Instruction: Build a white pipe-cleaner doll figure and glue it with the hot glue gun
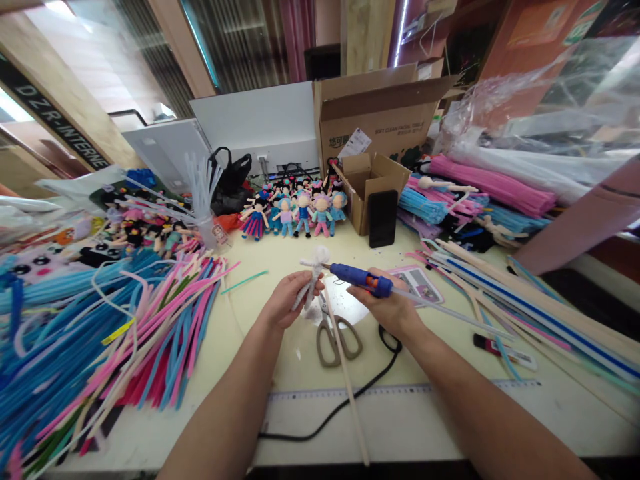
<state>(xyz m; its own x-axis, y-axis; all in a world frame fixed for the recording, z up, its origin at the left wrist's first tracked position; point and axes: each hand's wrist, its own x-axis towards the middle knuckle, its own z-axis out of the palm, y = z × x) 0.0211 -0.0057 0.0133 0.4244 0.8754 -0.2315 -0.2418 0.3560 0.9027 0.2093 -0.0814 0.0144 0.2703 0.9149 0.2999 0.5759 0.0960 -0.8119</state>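
The left hand (286, 298) is closed around the lower body of one white doll (313, 275), fingers curled about its legs, holding it upright above the pale table (260, 253) just in front of the person. The right hand (387, 308) is wrapped fully around one blue glue gun (356, 278), whose nozzle touches or nearly touches the doll near its neck; a clear glue stick (450, 312) trails from the back of the gun toward the right. Under the hands lie one pair of scissors (336, 337) and one thin wooden stick (347, 373), with a black cord (350, 397) curving across a ruler (400, 391) at the table's near edge. About five finished dolls (295, 213) in coloured dresses stand in a front row farther back, with more behind them that cannot be counted. Two cardboard boxes stand there too, a large one (370, 113) and a small one (367, 180), with one black phone (383, 218) leaning on the small one. A heap of pipe cleaners (100, 327) too many to count covers the left side.
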